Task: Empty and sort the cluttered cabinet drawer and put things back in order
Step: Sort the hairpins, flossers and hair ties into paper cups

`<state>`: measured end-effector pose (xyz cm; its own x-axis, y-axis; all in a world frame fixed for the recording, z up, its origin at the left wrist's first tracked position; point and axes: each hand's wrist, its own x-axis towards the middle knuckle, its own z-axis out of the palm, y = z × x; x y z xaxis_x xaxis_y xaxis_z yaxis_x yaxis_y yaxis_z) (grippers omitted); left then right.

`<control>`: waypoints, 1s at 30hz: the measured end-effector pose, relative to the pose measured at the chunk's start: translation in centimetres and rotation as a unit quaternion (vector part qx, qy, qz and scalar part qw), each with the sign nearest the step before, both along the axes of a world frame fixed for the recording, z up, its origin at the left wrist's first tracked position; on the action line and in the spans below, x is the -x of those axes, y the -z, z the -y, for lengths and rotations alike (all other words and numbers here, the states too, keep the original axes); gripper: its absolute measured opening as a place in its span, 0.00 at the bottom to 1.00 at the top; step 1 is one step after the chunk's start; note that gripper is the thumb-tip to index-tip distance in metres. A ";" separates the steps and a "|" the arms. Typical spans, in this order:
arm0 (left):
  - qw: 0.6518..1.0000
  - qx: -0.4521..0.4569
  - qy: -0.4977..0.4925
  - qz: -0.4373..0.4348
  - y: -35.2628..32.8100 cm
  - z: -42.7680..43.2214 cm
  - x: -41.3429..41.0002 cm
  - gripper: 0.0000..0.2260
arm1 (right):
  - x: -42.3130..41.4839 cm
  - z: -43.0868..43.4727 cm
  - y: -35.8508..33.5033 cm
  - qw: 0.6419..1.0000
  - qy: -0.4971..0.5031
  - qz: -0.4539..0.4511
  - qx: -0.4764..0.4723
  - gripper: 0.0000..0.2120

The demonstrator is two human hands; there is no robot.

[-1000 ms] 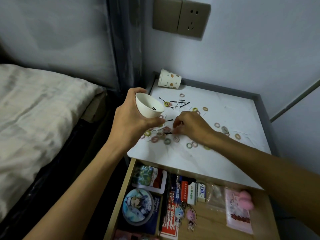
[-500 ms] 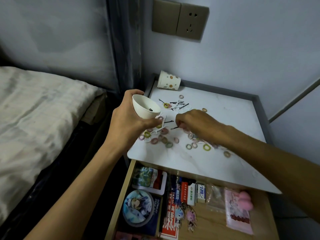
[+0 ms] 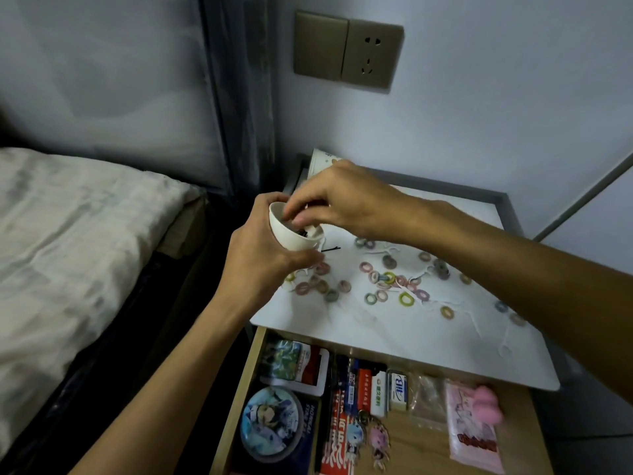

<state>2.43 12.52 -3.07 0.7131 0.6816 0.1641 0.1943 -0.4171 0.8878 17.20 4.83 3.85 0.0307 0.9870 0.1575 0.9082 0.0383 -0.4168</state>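
My left hand (image 3: pixel 260 265) grips a small white paper cup (image 3: pixel 291 236) over the left edge of the white cabinet top (image 3: pixel 428 337). Dark hairpins lie inside the cup. My right hand (image 3: pixel 349 200) hovers over the cup with its fingertips dipped into the mouth; whether they hold anything is hidden. One black hairpin (image 3: pixel 330 249) lies on the top just right of the cup. Several small coloured hair ties (image 3: pixel 406 298) are scattered across the top. Below, the wooden drawer (image 3: pixel 428 450) stands pulled out with items lined up inside.
A second, dotted paper cup (image 3: pixel 320 159) lies at the back left, partly behind my right hand. The drawer holds a round picture badge (image 3: pixel 270 428), card packs, an eraser (image 3: pixel 397 392), keychains and a pink pouch (image 3: pixel 472 430). A bed (image 3: pixel 68 234) is on the left.
My right hand has lifted from the cabinet top and moved left to the cup's mouth. The cup in my left hand stays at about the same place.
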 end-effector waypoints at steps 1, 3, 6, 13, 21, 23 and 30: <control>1.000 0.003 -0.006 0.003 0.0 -0.1 0.0 0.35 | -0.3 -0.1 0.3 0.999 0.022 -0.035 -0.027 0.06; 1.000 0.007 -0.025 0.010 0.0 -0.6 0.2 0.34 | -2.0 -0.4 1.6 0.986 0.108 -0.101 -0.077 0.04; 0.999 0.005 -0.048 0.021 -0.1 -1.3 0.6 0.35 | -4.5 -0.3 5.7 0.976 0.206 -0.067 0.012 0.03; 0.994 0.020 -0.090 0.054 -0.3 -3.4 1.3 0.36 | -4.7 -0.3 13.3 0.965 0.238 -0.025 0.110 0.04; 0.994 0.034 -0.088 0.049 -0.5 -3.0 0.9 0.37 | -4.9 1.1 13.4 0.965 0.169 0.166 0.113 0.09; 0.994 0.038 -0.086 0.048 -0.6 -3.0 0.8 0.36 | -5.6 1.9 12.6 0.967 0.132 0.184 0.115 0.10; 0.995 0.046 -0.075 0.048 -0.9 -2.7 0.3 0.36 | -10.2 2.7 8.9 0.965 0.075 0.202 0.152 0.08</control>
